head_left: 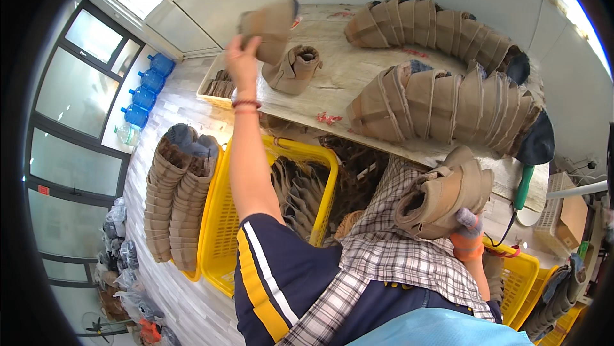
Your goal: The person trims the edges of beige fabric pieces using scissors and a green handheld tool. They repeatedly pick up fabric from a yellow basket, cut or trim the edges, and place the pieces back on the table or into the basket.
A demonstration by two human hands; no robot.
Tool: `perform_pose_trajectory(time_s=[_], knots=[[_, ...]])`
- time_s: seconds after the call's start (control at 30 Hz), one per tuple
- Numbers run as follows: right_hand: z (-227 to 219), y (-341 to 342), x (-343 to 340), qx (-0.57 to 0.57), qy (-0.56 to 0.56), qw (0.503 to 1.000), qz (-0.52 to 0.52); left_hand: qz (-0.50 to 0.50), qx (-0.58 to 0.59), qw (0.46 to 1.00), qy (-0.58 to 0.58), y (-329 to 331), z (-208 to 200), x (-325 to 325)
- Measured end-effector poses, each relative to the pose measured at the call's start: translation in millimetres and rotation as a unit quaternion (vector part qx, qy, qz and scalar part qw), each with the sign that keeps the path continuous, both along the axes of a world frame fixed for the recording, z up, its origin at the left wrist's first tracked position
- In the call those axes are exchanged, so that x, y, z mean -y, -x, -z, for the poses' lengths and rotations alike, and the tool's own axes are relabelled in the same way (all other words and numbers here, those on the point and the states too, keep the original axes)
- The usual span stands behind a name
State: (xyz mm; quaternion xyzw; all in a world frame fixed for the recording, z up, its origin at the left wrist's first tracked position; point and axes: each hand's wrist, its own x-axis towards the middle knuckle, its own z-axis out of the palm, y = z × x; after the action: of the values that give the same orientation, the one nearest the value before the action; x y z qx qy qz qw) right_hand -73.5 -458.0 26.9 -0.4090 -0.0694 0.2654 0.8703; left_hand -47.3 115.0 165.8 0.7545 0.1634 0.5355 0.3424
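My left hand [243, 64], bare with a red bead bracelet at the wrist, reaches out over the far left of the table. Its fingers grip the lower edge of a tan boot upper [267, 29], which is smeared by motion. Just right of it, another tan boot upper [294, 70] stands upright on the table [320, 100]. My right hand [469, 240], in an orange and grey glove, is closed on tan boot uppers [441, 200] held over my lap. They look nested together; how many is unclear.
Two curved rows of nested boot uppers [441, 100] lie along the table's right side. A green-handled tool [524, 187] hangs at its right edge. Yellow baskets [214, 243] stand left and right of me. Stacked uppers [169, 199] and blue water bottles [142, 98] are farther left.
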Motion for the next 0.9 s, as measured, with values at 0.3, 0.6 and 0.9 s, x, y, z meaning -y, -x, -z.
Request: perform_pose_trajectory(time_s=[0.3,0.6,0.9], knots=[[-57,15,-9,0.104,0.071,0.992,0.001,0.387,0.274,0.804,0.358,136,-12,135],[-128,34,9,0.114,0.133,0.976,0.130,0.444,0.165,0.731,0.491,131,43,239],[-103,28,9,0.148,0.237,0.957,0.072,0.435,0.101,0.822,0.354,128,24,279]])
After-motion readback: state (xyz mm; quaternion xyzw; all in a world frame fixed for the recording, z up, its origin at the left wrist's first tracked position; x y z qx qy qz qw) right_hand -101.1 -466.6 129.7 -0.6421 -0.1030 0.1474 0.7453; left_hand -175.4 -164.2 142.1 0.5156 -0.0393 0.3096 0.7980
